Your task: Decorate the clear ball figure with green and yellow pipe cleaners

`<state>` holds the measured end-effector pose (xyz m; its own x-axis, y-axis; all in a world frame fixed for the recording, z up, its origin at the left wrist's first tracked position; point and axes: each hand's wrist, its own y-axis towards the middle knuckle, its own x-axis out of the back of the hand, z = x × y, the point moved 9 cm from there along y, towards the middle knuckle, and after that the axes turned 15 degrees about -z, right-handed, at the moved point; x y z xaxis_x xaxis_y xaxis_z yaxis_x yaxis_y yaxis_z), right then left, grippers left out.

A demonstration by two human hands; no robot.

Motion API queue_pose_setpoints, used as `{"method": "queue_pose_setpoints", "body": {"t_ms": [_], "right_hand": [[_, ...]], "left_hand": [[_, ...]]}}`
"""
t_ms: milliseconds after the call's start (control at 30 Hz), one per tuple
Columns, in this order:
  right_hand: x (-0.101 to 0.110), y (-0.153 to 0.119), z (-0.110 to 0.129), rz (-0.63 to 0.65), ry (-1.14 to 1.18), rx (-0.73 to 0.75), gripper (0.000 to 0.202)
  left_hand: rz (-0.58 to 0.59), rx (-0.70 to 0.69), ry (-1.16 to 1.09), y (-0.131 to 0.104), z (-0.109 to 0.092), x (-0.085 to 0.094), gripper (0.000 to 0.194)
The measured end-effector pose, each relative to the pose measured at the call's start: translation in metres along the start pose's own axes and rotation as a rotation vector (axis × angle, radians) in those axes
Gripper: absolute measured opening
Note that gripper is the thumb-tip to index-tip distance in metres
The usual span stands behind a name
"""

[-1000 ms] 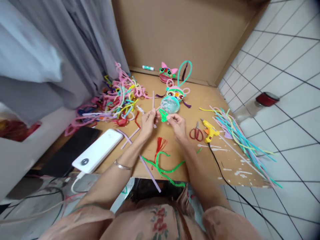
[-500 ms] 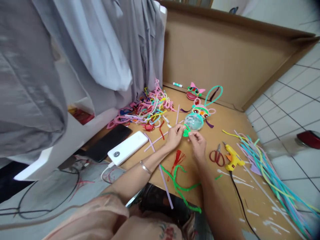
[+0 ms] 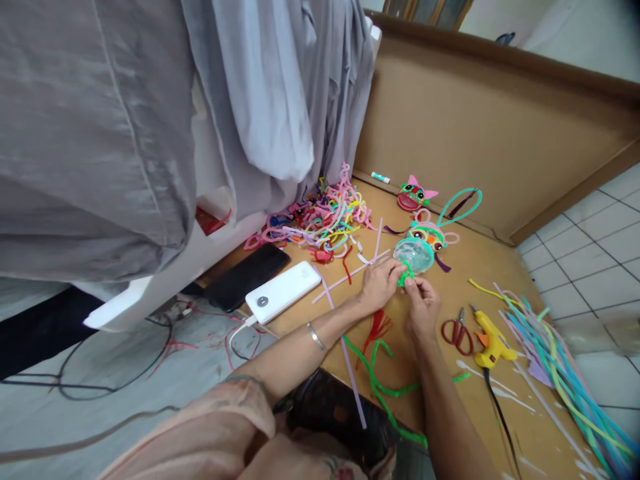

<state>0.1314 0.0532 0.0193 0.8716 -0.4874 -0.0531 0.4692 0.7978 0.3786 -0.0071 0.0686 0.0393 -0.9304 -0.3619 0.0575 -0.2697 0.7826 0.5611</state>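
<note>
A small green fuzzy piece (image 3: 405,274) is pinched between both hands over the brown board. My left hand (image 3: 383,283) grips it from the left, with a silver bracelet on that wrist. My right hand (image 3: 423,303) has thumb and fingers closed on its right side. Just beyond lies a clear disc with a teal rim (image 3: 414,256), touching a pink-eared animal face (image 3: 427,237). Nearer to me are a red tassel (image 3: 379,325) and long green fuzzy stems (image 3: 375,377), partly under my right forearm.
Red-handled scissors (image 3: 457,335), a yellow glue gun (image 3: 493,340) and a bundle of coloured stems (image 3: 565,367) lie at right. A white power bank (image 3: 283,292), black phone (image 3: 247,275) and tangled stem pile (image 3: 325,217) are at left. Cardboard wall (image 3: 490,127) stands behind.
The view has turned left, so everything sits further right in the picture. Both hands still hold the green piece over nearly the same spot of the board.
</note>
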Motion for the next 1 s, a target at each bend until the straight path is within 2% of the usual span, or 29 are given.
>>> {"method": "queue_pose_setpoints", "body": {"t_ms": [233, 400, 533, 667, 800, 900, 1000], "right_hand": [[-0.002, -0.004, -0.005, -0.123, 0.100, -0.062, 0.029], [-0.007, -0.009, -0.012, -0.038, 0.025, -0.116, 0.036], [0.007, -0.012, -0.005, -0.021, -0.082, -0.085, 0.044], [0.041, -0.008, 0.016, -0.161, -0.198, -0.028, 0.050], [0.083, 0.019, 0.030, -0.297, -0.263, 0.016, 0.049], [0.133, 0.046, 0.042, -0.424, -0.366, 0.047, 0.043], [0.193, 0.064, 0.065, -0.556, -0.628, 0.056, 0.036]], "left_hand": [[0.056, 0.052, -0.006, -0.003, -0.001, -0.006, 0.018], [0.043, 0.106, 0.013, -0.004, 0.008, -0.009, 0.013], [0.011, 0.183, -0.014, -0.005, 0.018, -0.006, 0.017], [-0.047, 0.204, -0.113, -0.009, 0.015, 0.004, 0.015], [-0.055, 0.187, -0.141, -0.007, 0.011, 0.006, 0.015], [-0.012, 0.191, -0.155, -0.010, 0.008, 0.003, 0.014], [0.024, 0.214, -0.200, -0.014, 0.004, 0.001, 0.013]]}}
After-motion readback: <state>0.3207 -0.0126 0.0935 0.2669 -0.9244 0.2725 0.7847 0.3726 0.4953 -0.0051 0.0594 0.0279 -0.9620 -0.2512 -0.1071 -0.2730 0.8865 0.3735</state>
